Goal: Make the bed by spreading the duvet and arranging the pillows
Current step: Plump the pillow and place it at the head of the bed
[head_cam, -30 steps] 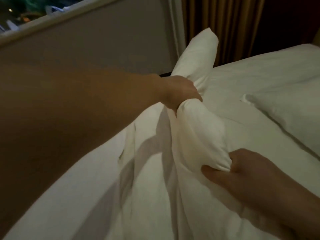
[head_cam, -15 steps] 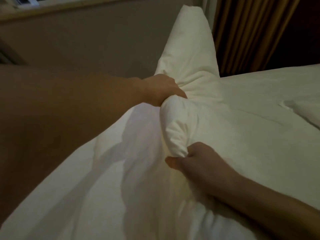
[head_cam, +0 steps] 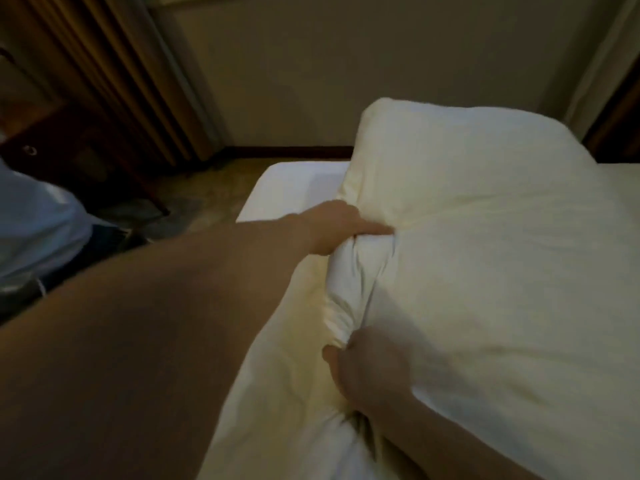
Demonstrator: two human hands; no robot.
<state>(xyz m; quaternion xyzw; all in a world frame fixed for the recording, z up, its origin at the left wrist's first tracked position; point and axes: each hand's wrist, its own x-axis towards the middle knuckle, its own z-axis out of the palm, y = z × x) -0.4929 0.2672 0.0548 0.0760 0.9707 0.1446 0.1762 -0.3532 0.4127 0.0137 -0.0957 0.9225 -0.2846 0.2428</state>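
Note:
A thick white duvet [head_cam: 491, 265] is bunched up over the bed, its far corner raised near the wall. My left hand [head_cam: 332, 228] grips a bunched fold of the duvet's edge at the middle of the view. My right hand [head_cam: 367, 372] clutches the same rolled edge lower down, closer to me. The white bed sheet [head_cam: 294, 185] shows at the bed's far left corner. No pillow is visible.
Brown curtains [head_cam: 114, 74] hang at the upper left beside a dark wooden cabinet [head_cam: 62, 147]. A beige wall [head_cam: 346, 64] runs behind the bed. Patterned floor [head_cam: 207, 192] lies left of the bed. A pale blue cloth [head_cam: 34, 223] sits at the left edge.
The view swung left, showing floor, curtains and cabinet. The duvet's raised part has spread wider and dropped to the right. Both hands keep their grip on the bunched edge.

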